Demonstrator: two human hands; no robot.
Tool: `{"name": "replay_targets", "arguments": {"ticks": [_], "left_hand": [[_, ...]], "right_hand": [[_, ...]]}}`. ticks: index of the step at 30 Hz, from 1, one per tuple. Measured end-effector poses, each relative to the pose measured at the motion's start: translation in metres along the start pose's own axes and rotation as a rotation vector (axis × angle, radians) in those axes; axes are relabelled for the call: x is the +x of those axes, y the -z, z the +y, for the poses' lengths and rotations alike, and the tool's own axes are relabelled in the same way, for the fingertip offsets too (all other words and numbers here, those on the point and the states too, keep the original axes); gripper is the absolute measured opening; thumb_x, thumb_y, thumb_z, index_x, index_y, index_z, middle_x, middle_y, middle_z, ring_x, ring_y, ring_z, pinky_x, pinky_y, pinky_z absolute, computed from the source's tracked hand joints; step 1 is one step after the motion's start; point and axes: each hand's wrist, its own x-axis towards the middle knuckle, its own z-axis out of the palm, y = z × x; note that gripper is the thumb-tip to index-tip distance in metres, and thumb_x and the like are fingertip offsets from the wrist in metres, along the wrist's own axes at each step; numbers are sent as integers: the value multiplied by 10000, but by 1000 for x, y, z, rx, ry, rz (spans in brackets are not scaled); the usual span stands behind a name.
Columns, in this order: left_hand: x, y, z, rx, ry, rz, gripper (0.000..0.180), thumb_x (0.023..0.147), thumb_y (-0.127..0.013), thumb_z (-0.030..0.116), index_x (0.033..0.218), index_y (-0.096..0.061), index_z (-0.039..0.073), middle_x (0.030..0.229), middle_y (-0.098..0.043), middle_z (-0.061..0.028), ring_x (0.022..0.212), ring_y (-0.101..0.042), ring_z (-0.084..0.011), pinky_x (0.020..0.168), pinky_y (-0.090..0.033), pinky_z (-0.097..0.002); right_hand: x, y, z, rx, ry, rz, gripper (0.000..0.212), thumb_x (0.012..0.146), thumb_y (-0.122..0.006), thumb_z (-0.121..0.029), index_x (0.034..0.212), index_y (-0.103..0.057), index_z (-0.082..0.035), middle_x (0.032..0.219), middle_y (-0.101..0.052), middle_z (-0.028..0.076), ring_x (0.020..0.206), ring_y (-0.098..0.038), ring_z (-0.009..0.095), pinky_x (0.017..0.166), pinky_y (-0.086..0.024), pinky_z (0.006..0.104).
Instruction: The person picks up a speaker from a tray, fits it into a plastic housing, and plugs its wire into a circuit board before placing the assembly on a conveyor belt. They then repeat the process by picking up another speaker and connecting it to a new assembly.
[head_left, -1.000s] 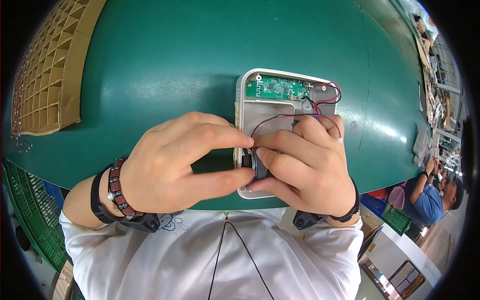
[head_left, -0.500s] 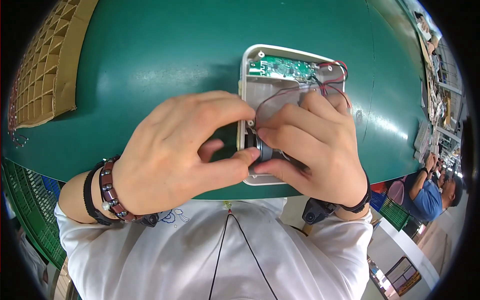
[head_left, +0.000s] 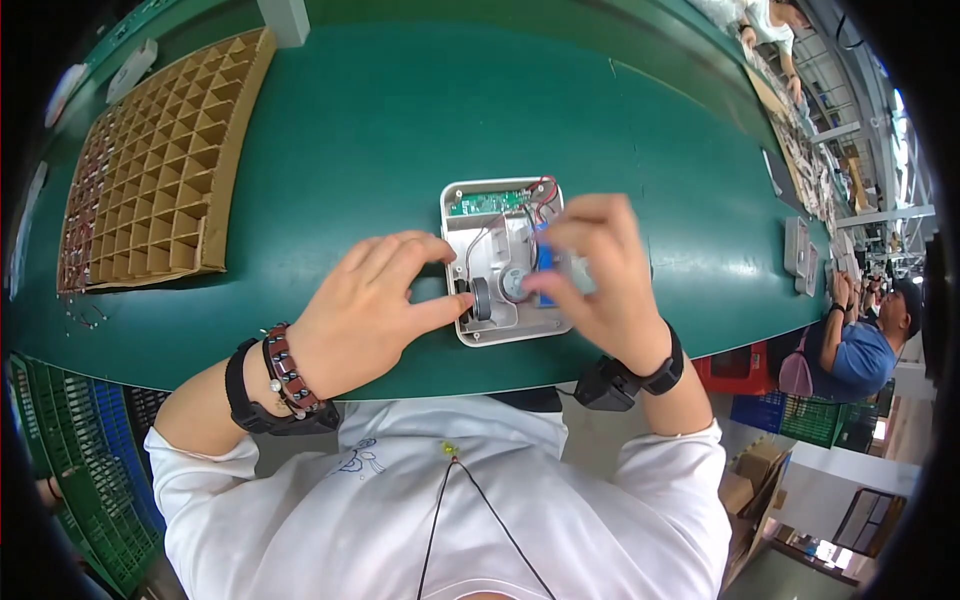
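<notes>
A white plastic housing [head_left: 447, 213] lies on the green table with its inside facing up. At its far end sits a green circuit board [head_left: 487, 203] with red and black wires [head_left: 545, 197]. One round dark speaker [head_left: 481, 299] stands against the left wall; a second round speaker [head_left: 514, 284] lies mid-housing beside a blue block [head_left: 546, 262]. My left hand [head_left: 365, 305] has its fingers spread, fingertips at the left rim and thumb touching the dark speaker. Blurred, my right hand [head_left: 605, 285] hovers over the right side, thumb and fingers apart, thumb near the second speaker.
A cardboard box with a grid of dividers [head_left: 160, 160] stands on the table at the left, with wired parts in its far-left cells. Green crates [head_left: 80, 460] are below the left table edge. Another person [head_left: 860, 350] sits at the far right; a red bin [head_left: 735, 370] is nearby.
My right hand has lifted off the dark speaker and moved right, uncovering the second speaker and blue block. My left thumb stays by the dark speaker. The view now takes in more of the table.
</notes>
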Motion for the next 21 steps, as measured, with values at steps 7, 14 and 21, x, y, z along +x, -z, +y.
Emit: {"name": "replay_targets", "arguments": {"ticks": [7,14,21], "left_hand": [[25,24,1,-24,-70,-158,234,763,-644,76,993,-649,124,1070,-570,-61,953,-569,-242,799,-451,-370],[70,13,-16,-528,226,134,146,781,-675,123,898,-629,50,869,-617,-73,760,-596,-241,674,-458,-334],[71,4,-23,-546,177,203,124,748,-698,110,813,-608,56,723,-595,-55,701,-562,-231,645,-425,-320]], "right_hand": [[3,10,18,-131,-331,24,218,728,-726,-55,920,-625,-76,875,-601,27,735,-545,189,700,-392,297],[33,11,17,5,-131,56,156,752,-684,-20,884,-631,-85,820,-637,25,697,-560,177,724,-360,304],[45,19,20,-235,-13,-113,158,726,-690,-36,860,-639,-103,828,-649,15,703,-554,162,718,-337,313]]}}
